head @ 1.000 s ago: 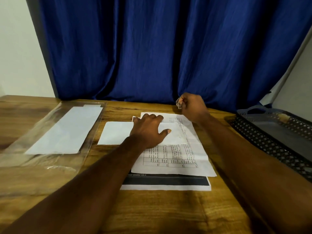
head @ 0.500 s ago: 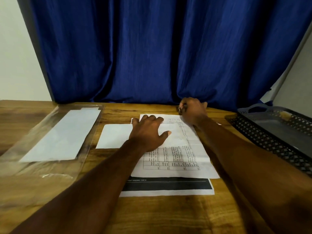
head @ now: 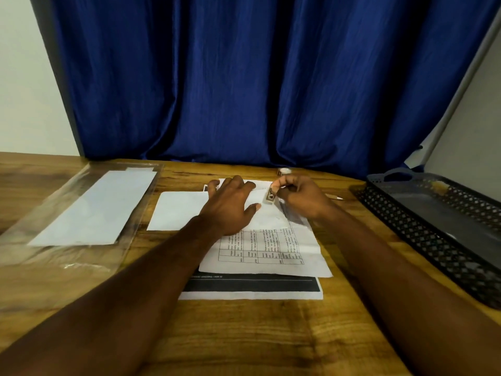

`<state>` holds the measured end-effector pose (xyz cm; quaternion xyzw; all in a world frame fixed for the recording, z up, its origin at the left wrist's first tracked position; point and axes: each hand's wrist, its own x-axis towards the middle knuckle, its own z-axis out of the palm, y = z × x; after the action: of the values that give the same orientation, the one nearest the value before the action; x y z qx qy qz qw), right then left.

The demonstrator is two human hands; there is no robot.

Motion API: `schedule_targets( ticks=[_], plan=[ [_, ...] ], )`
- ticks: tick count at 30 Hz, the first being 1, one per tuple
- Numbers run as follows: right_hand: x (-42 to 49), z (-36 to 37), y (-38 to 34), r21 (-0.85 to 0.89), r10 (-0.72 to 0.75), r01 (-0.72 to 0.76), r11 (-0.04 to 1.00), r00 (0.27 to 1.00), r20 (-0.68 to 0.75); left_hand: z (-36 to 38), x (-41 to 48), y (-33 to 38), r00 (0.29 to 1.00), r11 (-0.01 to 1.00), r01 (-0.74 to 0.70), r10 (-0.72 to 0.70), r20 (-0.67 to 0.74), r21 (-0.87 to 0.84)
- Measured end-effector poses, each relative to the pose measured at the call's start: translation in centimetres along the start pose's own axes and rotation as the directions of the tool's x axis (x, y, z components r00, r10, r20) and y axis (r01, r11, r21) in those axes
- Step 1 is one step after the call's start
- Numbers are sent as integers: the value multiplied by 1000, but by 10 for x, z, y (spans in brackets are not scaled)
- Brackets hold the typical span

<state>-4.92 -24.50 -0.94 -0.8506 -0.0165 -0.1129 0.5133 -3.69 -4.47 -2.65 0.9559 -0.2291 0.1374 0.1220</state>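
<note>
A printed sheet with a table [head: 267, 249] lies on the wooden table [head: 244, 335], on top of another sheet with a black band [head: 252, 287]. A blank white paper [head: 179, 210] lies at their left. My left hand [head: 230, 207] rests flat on the papers with its fingers spread. My right hand [head: 301, 198] pinches a small tan object [head: 270, 196] just above the top of the printed sheet. What the object is, I cannot tell.
A clear plastic sleeve [head: 81, 210] holding a white sheet lies at the left. A dark perforated tray [head: 439, 226] stands at the right. A small white round thing [head: 284, 171] sits near the blue curtain [head: 244, 77]. A pencil-like stick [head: 334, 197] lies behind my right wrist.
My right hand has moved from the table's far edge near the curtain back over the printed sheet, holding the small object. My left hand stays on the papers.
</note>
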Motion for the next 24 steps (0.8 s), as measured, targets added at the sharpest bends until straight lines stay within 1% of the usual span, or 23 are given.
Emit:
schedule_targets(
  ticks=[2, 3, 4, 6, 8, 10, 13, 17, 20, 24],
  plan=[
    [-11, 6, 7, -4, 40, -40, 999, 999, -2, -1, -1, 2, 1000, 999, 0, 0, 5, -33],
    [-14, 8, 9, -4, 37, -37, 999, 999, -3, -2, -2, 2, 1000, 999, 0, 0, 2, -39],
    [-15, 9, 8, -18, 13, -13, 1000, 1000, -12, -3, -3, 2, 1000, 999, 1, -1, -1, -40],
    [-17, 9, 3, -124, -57, 49, 991, 997, -59, -4, -4, 2, 1000, 999, 7, -7, -8, -47],
    [-20, 8, -2, -195, -95, 77, 978, 992, -83, -4, -7, 2, 1000, 998, 7, -8, -21, -65],
    [-24, 8, -6, -188, -100, 88, 978, 993, -55, -4, -8, 3, 999, 997, 3, -6, -35, -83],
    [-29, 9, -9, -233, -127, 118, 965, 992, -21, -4, -8, 3, 999, 995, -3, -2, -55, -96],
    [-27, 10, -8, -207, -119, 101, 973, 990, -75, -1, -5, 2, 995, 993, -28, 16, -102, -116],
    [-26, 12, -6, -266, -154, 126, 956, 984, -86, 1, -3, 3, 993, 993, -33, 19, -119, -113],
    [-25, 16, -3, -183, -156, 136, 974, 982, -105, 1, -1, 4, 988, 996, -27, 14, -154, -85]
  ],
)
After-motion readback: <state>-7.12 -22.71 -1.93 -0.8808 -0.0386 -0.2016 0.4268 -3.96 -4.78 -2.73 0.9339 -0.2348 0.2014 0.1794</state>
